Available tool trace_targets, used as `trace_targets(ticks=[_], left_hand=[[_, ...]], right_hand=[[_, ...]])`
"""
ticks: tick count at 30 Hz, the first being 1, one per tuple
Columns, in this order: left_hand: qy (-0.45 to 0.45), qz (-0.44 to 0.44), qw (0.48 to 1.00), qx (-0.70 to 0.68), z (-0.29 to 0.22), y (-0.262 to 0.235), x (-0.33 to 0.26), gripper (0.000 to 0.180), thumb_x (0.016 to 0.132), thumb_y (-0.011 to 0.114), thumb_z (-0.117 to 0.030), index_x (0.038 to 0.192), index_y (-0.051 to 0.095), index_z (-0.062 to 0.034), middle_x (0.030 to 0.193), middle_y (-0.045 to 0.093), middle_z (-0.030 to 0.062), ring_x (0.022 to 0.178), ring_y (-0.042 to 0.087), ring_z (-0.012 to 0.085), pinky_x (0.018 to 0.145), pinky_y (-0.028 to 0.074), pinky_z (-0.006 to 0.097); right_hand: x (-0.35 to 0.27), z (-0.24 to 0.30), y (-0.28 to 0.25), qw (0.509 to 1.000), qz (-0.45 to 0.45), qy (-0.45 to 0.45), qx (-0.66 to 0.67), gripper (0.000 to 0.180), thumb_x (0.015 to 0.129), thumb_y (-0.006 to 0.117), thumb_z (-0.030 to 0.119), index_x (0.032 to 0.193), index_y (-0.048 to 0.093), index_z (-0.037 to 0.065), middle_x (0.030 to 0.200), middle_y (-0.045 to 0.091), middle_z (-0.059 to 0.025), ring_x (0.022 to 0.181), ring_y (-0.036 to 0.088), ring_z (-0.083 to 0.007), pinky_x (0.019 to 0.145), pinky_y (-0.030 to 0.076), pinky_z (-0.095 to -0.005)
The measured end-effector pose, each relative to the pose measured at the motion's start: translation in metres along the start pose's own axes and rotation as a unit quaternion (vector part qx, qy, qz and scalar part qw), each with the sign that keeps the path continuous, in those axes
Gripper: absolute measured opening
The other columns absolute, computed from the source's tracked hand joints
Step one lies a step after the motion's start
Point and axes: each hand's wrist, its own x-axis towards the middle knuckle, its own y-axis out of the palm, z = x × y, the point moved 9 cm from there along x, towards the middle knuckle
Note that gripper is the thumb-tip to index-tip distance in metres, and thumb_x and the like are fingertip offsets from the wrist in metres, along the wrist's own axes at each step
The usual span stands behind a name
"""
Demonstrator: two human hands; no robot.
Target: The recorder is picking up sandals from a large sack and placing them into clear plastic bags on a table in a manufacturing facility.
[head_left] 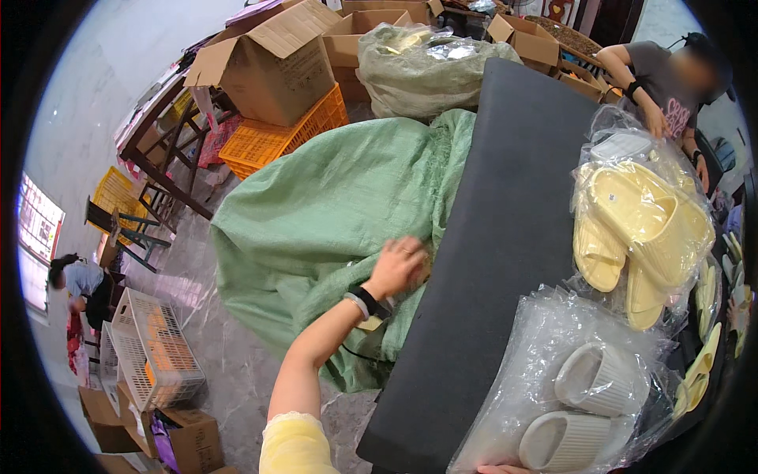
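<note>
My left hand [399, 268] reaches down to the gathered side of a big green woven sack [316, 189], beside the dark table edge. Its fingers are bent and blurred by motion, and whether they grip anything does not show. A bit of pale yellow shows under that wrist. Only some fingers of my right hand [501, 469] come into view at the bottom rim, against a clear plastic bag [517, 379]. Two pale grey ribbed slippers [583, 442] lie in or under this plastic. Farther back on the table are bagged yellow slippers [632, 213].
A co-worker [659, 87] handles the bagged slippers across the dark tabletop [505, 174]. Another person [83, 284] sits far left. Orange crates [292, 130], a cardboard box [276, 71], a second full sack [426, 79] and a white basket [158, 347] stand around.
</note>
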Motion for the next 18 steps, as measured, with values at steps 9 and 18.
trace_targets(ticks=[9,18], left_hand=[[-0.259,0.032,0.887,0.38,0.174,-0.124,-0.061,0.044,0.081,0.053,-0.005,0.124,0.051,-0.0147,0.113,0.053,0.0155,0.075,0.058,0.0241,0.061,0.052,0.037],[-0.457,0.173,0.767,0.416,0.278,-0.3,-0.15,0.024,0.085,0.052,-0.022,0.085,0.071,-0.0073,0.085,0.068,0.0109,0.101,0.059,0.0286,0.072,0.052,0.042]], right_hand=[[-0.002,0.011,-0.008,0.999,-0.015,-0.006,-0.041,0.023,0.079,0.06,0.028,0.1,0.068,0.02,0.108,0.062,0.0001,0.087,0.058,-0.0194,0.076,0.044,-0.0343],[0.004,0.012,-0.012,0.998,-0.038,-0.001,-0.055,0.019,0.079,0.059,0.02,0.096,0.069,0.019,0.104,0.064,-0.0004,0.085,0.059,-0.0199,0.074,0.045,-0.0337]])
